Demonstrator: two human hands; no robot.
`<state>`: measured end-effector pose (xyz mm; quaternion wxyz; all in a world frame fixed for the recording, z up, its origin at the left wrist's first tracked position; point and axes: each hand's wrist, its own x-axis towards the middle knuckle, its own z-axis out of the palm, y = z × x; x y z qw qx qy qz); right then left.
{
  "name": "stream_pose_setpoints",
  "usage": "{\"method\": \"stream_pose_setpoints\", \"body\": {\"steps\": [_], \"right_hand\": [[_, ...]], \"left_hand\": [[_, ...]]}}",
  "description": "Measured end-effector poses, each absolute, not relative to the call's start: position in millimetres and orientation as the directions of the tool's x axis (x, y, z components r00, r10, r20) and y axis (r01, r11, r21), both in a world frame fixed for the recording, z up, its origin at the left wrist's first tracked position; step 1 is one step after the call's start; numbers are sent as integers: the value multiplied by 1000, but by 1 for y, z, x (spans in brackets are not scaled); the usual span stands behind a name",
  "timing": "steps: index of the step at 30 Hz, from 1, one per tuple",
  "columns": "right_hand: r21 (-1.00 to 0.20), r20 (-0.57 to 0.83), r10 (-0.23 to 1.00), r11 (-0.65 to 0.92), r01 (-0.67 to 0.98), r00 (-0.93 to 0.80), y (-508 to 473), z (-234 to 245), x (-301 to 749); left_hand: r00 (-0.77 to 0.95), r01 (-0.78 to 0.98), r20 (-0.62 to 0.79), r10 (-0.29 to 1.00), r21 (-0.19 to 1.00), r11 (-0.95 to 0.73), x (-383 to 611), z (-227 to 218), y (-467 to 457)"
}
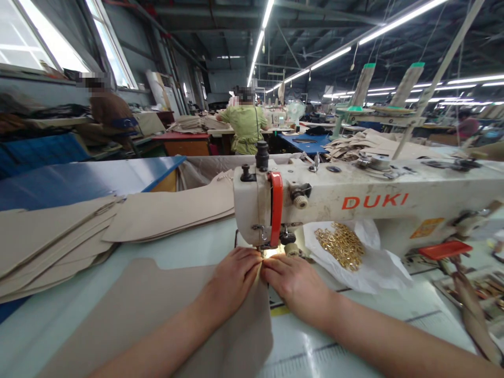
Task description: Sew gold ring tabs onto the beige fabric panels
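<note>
A beige fabric panel (157,310) lies on the pale table in front of a white DUKI sewing machine (354,202). My left hand (232,278) rests on the panel with fingers curled, pinching its edge right under the needle area (268,251). My right hand (295,283) lies beside it, fingers pressed together on the same edge, fingertips meeting the left hand's. The machine's lamp lights the spot between the fingertips.
Stacks of cut beige panels (79,231) lie at the left. A white bag with several gold metal pieces (342,244) sits under the machine arm. A red tray (444,249) is at right. Other people (246,126) work at tables behind.
</note>
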<state>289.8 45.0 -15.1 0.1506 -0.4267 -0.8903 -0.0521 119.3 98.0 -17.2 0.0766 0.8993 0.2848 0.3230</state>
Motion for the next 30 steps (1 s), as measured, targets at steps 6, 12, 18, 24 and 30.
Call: {"method": "stream_pose_setpoints", "body": {"steps": [6, 12, 18, 24, 30], "right_hand": [[-43, 306, 753, 622, 781, -583, 45, -13, 290], [-44, 292, 765, 611, 791, -574, 46, -13, 288], [-51, 294, 771, 603, 796, -565, 46, -12, 288], [-47, 293, 773, 600, 799, -563, 46, -11, 288], [-41, 303, 762, 610, 791, -572, 47, -15, 287]], "left_hand": [[624, 461, 540, 565, 329, -824, 119, -17, 99], [634, 468, 543, 550, 297, -832, 119, -18, 100], [635, 483, 552, 540, 262, -836, 120, -17, 100], [627, 498, 558, 543, 250, -831, 120, -19, 101], [622, 516, 514, 590, 297, -803, 121, -17, 100]]}}
